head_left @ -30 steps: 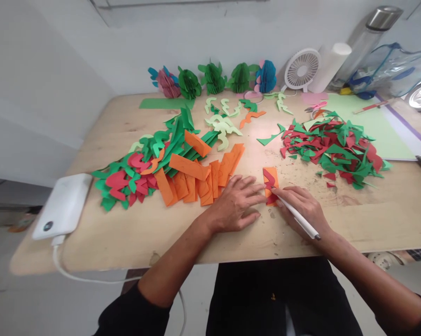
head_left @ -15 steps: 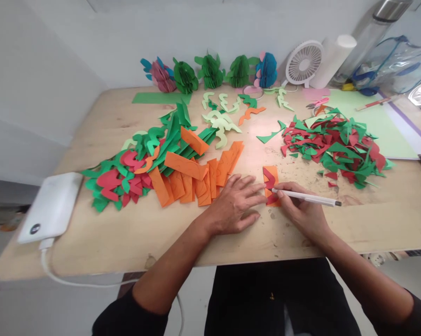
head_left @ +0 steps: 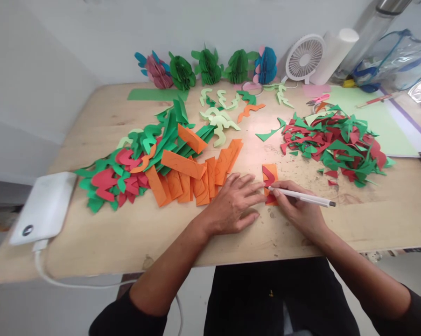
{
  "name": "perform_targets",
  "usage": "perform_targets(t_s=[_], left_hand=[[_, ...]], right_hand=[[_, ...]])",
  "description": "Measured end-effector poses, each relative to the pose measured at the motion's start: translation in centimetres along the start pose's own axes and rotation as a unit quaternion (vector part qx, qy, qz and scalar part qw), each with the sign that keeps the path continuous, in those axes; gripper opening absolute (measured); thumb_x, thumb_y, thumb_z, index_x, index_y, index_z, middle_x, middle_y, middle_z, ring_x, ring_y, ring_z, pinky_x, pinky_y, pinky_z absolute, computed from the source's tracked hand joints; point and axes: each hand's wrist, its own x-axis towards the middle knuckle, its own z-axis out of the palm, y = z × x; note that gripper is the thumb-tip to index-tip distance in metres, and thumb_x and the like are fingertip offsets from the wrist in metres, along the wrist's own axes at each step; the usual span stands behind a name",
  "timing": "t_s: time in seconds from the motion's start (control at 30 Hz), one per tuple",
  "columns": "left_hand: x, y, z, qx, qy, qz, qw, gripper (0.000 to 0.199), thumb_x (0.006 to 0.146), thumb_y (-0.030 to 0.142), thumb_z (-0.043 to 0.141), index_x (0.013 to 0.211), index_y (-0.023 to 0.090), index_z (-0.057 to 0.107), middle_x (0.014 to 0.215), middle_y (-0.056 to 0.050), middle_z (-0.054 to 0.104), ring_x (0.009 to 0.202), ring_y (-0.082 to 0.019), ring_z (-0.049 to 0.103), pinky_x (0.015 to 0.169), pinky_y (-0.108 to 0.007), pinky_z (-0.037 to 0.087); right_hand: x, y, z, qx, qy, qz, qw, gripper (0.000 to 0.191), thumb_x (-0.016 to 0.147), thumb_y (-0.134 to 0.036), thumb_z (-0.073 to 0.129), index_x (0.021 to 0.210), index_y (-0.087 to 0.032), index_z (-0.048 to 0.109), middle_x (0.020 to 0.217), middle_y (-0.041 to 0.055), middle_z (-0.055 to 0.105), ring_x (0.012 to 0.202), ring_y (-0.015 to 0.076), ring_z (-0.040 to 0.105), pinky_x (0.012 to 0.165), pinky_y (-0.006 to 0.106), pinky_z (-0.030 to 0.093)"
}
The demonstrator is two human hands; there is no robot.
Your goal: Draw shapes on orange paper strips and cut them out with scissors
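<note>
My right hand [head_left: 301,212] grips a white pen [head_left: 305,197], its tip at the edge of a red paper cutout [head_left: 269,175]. That wavy cutout lies on a small orange paper piece [head_left: 271,169]. My left hand [head_left: 236,205] lies flat with fingers spread, the fingertips touching the left edge of the orange piece. Left of it sit several folded orange paper strips [head_left: 185,184], some with curved pen lines. Beyond them is a heap of green paper cutouts [head_left: 168,128], with red cutouts [head_left: 105,179] mixed in at the left.
A pile of red and green scraps [head_left: 336,144] lies at right. Folded paper figures [head_left: 210,67] line the wall beside a white fan [head_left: 305,58]. A white power bank [head_left: 44,205] with a cable rests at the left edge. Pink-handled scissors [head_left: 319,99] lie behind the scraps.
The pen tip has shifted slightly left and up along the red cutout's edge. My left hand stays in place. The camera view has shifted a little.
</note>
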Motion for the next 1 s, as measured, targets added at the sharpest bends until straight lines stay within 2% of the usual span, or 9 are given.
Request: perform_targets(t_s=[0.6, 1.0], left_hand=[[-0.08, -0.03, 0.22, 0.008, 0.002, 0.001, 1.0, 0.039, 0.089, 0.036, 0.052, 0.127, 0.027, 0.059, 0.147, -0.003, 0.048, 0.139, -0.03, 0.033, 0.115, -0.053, 0.016], [-0.07, -0.1, 0.27, 0.007, -0.004, 0.003, 1.0, 0.038, 0.09, 0.036, 0.051, 0.125, 0.026, 0.058, 0.147, -0.002, 0.047, 0.139, -0.029, 0.031, 0.115, -0.053, 0.014]], right_hand=[[-0.15, 0.07, 0.02, 0.0, 0.0, 0.0, 1.0, 0.015, 0.091, -0.031, 0.054, 0.088, -0.022, 0.066, 0.081, 0.0043, 0.073, 0.067, 0.0187, 0.067, 0.064, 0.031, 0.052], [-0.51, -0.1, -0.47, -0.001, -0.006, 0.025, 1.0, 0.012, 0.089, -0.027, 0.056, 0.089, -0.02, 0.066, 0.081, 0.0052, 0.072, 0.068, 0.0181, 0.065, 0.062, 0.03, 0.05]])
